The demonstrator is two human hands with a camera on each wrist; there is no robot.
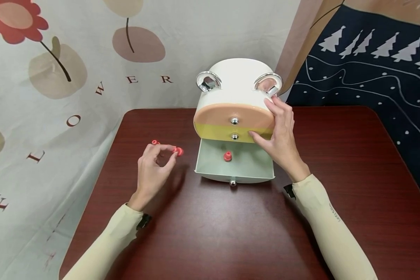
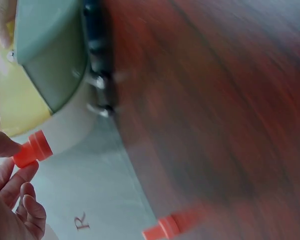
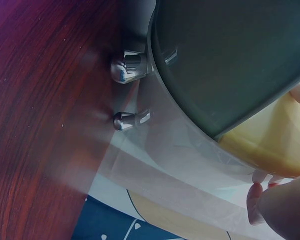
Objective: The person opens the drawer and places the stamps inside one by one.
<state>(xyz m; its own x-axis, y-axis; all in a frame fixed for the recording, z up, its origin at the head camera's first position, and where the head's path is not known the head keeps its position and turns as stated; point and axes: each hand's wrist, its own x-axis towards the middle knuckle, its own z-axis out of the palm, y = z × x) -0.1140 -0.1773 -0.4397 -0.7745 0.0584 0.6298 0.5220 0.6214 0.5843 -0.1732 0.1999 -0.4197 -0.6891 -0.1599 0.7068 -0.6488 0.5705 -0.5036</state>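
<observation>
My left hand (image 1: 153,171) pinches a small red stepped plug-shaped piece (image 1: 179,151) between thumb and fingers, above the table left of the drawer cabinet. In the left wrist view the red piece (image 2: 34,149) has a narrower and a wider part. The small cabinet (image 1: 238,83) has a white body, orange and yellow drawer fronts and silver knobs. Its pale green bottom drawer (image 1: 250,161) is pulled out, with one red piece (image 1: 228,156) inside. My right hand (image 1: 282,138) holds the cabinet's right side, thumb on the yellow front (image 1: 213,131). Its fingers are partly hidden in the right wrist view.
Another red piece (image 1: 155,142) stands on the dark red-brown table (image 1: 227,233), just beyond the left hand. Two silver ear-like rings (image 1: 209,81) rise from the cabinet's top. Behind the table hangs a pale cloth (image 1: 210,35) with flowers; a navy cloth (image 1: 364,74) hangs at the right.
</observation>
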